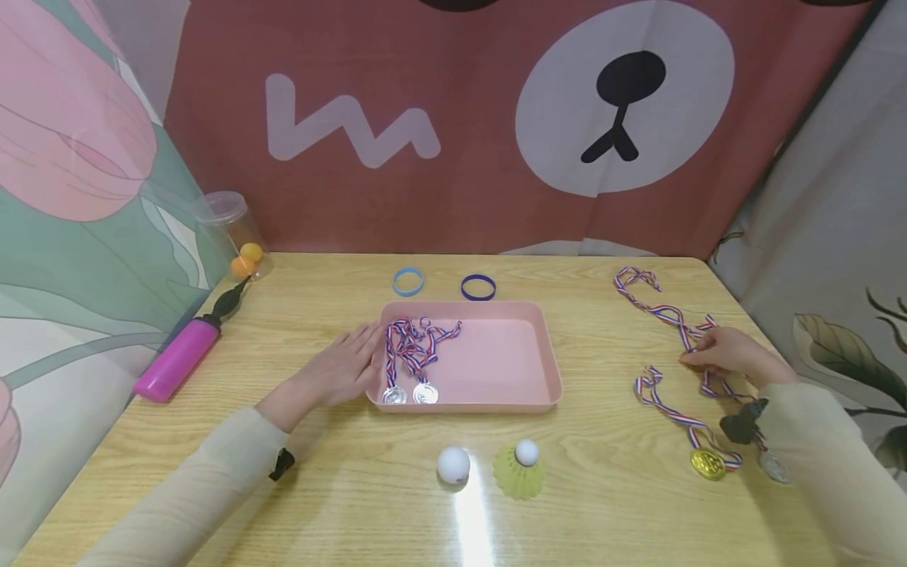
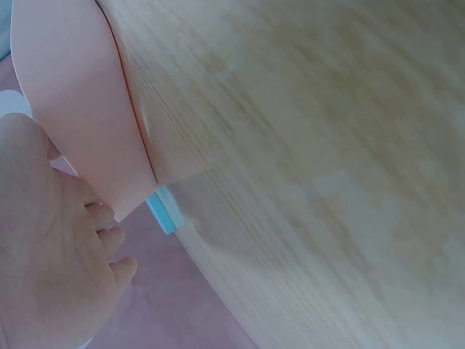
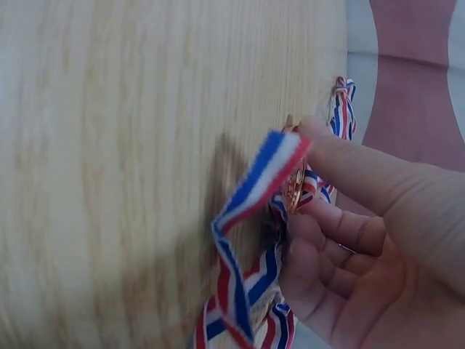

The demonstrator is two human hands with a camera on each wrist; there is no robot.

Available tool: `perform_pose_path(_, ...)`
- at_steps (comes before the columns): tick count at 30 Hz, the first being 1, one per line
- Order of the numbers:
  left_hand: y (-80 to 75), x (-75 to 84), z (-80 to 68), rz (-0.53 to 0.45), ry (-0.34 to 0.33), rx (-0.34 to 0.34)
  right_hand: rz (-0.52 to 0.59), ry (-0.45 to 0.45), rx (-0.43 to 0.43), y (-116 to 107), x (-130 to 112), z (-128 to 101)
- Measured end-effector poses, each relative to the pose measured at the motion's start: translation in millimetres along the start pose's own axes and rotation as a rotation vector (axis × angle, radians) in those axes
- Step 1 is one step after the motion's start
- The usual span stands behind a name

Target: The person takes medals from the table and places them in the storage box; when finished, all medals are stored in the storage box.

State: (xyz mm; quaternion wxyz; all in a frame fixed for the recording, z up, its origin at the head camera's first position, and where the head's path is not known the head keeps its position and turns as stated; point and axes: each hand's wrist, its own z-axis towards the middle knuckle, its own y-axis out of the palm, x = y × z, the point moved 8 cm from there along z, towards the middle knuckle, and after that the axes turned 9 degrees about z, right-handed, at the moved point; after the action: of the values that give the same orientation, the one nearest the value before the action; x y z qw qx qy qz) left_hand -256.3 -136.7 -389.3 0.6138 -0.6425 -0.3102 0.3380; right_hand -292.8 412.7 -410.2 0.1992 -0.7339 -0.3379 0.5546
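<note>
A pink tray (image 1: 496, 370) sits mid-table with two silver medals (image 1: 409, 392) and their striped ribbons in its left half. My left hand (image 1: 347, 364) lies flat, fingers straight, against the tray's left wall; the left wrist view shows the left hand's palm (image 2: 51, 254) beside the tray (image 2: 73, 94). At the right, my right hand (image 1: 712, 356) pinches a red-white-blue medal ribbon (image 1: 673, 319). In the right wrist view, the right hand (image 3: 320, 182) curls its fingers round the ribbon (image 3: 254, 189), with a bronze-coloured medal (image 3: 294, 190) behind it. A gold medal (image 1: 708, 463) and a silver medal (image 1: 775, 467) lie nearer me.
A pink pump (image 1: 177, 358) and a clear tub with orange balls (image 1: 237, 236) stand at the left. A light blue wristband (image 1: 408, 281) and a dark blue wristband (image 1: 478, 287) lie behind the tray. A white ball (image 1: 453, 465) and a yellow shuttlecock (image 1: 520, 471) sit in front.
</note>
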Motion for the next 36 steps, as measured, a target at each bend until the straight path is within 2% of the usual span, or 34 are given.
perform_pose_path(7,-1.5,0.9,-0.2,0.000,0.005,0.012,-0.075,-0.045,0.021,-0.9,-2.7,6.7)
perform_pose_path(16,-1.4,0.9,-0.2,-0.001,0.002,0.010,-0.057,-0.053,0.010,0.8,-15.4,2.4)
perform_pose_path(23,-2.5,1.6,-0.7,-0.002,0.002,0.008,0.093,-0.075,0.028,-1.4,-21.0,0.3)
perform_pose_path(27,-3.5,2.0,-0.7,-0.006,0.004,0.009,0.163,-0.107,0.074,-9.1,-29.3,-4.0)
perform_pose_path(32,-2.7,1.7,-0.7,-0.008,0.001,0.001,0.367,-0.209,0.083,-20.4,-47.7,-8.3)
perform_pose_path(34,-1.7,1.4,-0.5,-0.008,0.000,-0.004,0.440,-0.222,0.075,-24.2,-54.5,-10.3)
perform_pose_path(36,-1.0,0.9,-0.3,-0.010,0.000,-0.004,0.459,-0.216,0.096,-28.2,-60.8,-12.5)
